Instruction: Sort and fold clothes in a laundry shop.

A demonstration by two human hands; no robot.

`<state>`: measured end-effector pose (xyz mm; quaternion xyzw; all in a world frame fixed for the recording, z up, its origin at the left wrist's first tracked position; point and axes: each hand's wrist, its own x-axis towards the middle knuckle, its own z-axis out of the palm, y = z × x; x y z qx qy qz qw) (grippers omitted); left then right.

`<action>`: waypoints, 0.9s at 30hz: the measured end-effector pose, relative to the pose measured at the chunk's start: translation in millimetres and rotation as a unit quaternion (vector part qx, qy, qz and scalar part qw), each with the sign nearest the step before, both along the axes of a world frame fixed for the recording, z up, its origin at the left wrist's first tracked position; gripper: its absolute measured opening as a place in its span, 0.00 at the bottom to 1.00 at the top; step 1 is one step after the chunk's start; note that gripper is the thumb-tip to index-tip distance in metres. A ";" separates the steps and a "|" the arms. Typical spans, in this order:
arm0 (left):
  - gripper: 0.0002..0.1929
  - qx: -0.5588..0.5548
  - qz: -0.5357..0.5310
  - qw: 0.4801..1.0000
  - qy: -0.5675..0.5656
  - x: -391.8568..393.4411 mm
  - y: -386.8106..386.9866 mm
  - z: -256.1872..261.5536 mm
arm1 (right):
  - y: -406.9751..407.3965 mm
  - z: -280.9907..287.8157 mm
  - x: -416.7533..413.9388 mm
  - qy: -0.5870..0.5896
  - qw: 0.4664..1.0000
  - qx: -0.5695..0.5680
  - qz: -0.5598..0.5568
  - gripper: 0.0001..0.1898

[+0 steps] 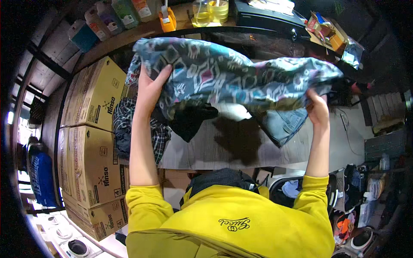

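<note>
A patterned grey-blue cloth garment stretches sideways between my hands, raised over a wood-grain table. My left hand grips one end, the thumb lying across the front of the fabric. At the other end my right hand holds the lower edge, with some fingers hidden by cloth. Beneath the garment are a black cloth item and folded blue denim. Dark plaid clothing lies by my left forearm. The garment's exact kind cannot be made out.
Stacked Rinso cardboard cartons rise along the left side. A shelf beyond the table bears plastic jugs, an orange tape dispenser and rolls of tape. Near my right elbow stands a basket of clothes. Washing machines sit lower left.
</note>
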<state>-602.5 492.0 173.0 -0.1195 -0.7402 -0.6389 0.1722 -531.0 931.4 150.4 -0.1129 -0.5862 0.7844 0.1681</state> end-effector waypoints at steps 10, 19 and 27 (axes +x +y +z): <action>0.31 0.077 -0.037 0.996 -0.032 14.7 -30.6 50.1 | -22.0 54.0 -37.5 0.204 0.952 -0.132 0.186 0.28; 0.25 -0.009 0.180 0.983 -0.026 87.4 -96.1 60.4 | -6.4 103.7 33.5 0.115 0.963 0.207 0.132 0.35; 0.31 0.008 0.035 0.984 0.176 62.6 -133.5 100.6 | 17.8 120.7 -3.8 0.166 0.960 0.224 0.020 0.33</action>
